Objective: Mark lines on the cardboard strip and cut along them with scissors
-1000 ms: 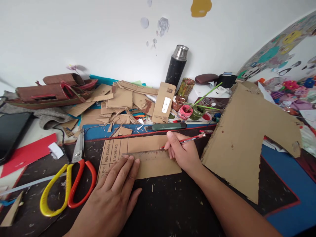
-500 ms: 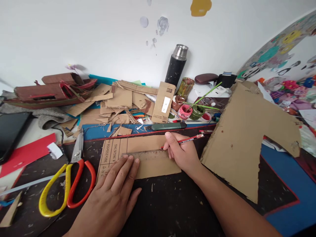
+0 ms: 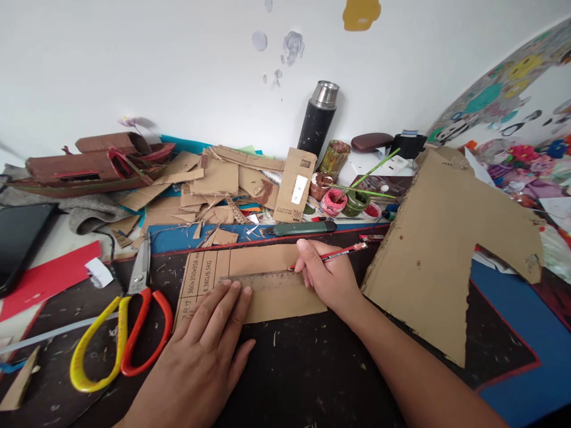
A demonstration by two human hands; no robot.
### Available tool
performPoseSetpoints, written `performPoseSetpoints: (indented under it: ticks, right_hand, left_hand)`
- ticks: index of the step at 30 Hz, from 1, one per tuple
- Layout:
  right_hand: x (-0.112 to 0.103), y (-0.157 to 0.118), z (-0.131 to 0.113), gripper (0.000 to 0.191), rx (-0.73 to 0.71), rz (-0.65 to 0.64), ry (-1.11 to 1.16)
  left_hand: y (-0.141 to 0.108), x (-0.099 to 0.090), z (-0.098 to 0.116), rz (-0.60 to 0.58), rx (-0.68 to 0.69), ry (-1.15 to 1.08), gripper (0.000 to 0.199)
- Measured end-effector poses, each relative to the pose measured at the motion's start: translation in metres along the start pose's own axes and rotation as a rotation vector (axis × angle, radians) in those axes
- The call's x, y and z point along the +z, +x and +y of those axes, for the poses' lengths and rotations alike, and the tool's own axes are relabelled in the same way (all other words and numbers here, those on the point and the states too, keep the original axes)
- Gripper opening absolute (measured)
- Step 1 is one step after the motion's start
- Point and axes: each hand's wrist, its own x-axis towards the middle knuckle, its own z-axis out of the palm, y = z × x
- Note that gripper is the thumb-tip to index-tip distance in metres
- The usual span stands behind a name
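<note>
A printed piece of cardboard (image 3: 281,306) lies flat on the dark work mat (image 3: 303,362). Across it rests a clear ruler (image 3: 267,280). My left hand (image 3: 209,333) is spread flat, its fingertips pressing on the ruler's left part and on the cardboard. Gripped between the fingers of my right hand (image 3: 332,276) is a red and black pencil (image 3: 343,252), its tip at the ruler's upper edge toward the right end. My right hand covers that end of the ruler.
Scissors (image 3: 145,315) with yellow and red handles lie left. Behind are a green utility knife (image 3: 303,228), cardboard scraps (image 3: 218,178), paint jars (image 3: 334,202), a black thermos (image 3: 317,122) and a model boat (image 3: 89,160). A large cardboard sheet (image 3: 437,238) stands right.
</note>
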Motion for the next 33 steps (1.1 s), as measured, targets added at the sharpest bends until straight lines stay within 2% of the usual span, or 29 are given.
performPoseSetpoints:
  ticks: [6,19,24,33]
  right_hand:
    - [0.001,0.0,0.001,0.065,0.02,0.014,0.063]
    - [0.0,-0.001,0.0,0.065,-0.03,-0.002,-0.025]
    - [0.001,-0.001,-0.001,0.067,-0.007,0.002,-0.008]
    - [-0.004,0.011,-0.007,0.069,-0.022,0.255,0.223]
  left_hand:
    - [0.0,0.0,0.0,-0.01,-0.001,-0.004,0.056]
    - [-0.002,0.001,0.0,-0.009,-0.015,-0.005,0.059]
    - [-0.002,0.001,0.0,0.0,-0.018,-0.001,0.057]
    - [0.0,0.002,0.0,0.024,0.006,0.017,0.055]
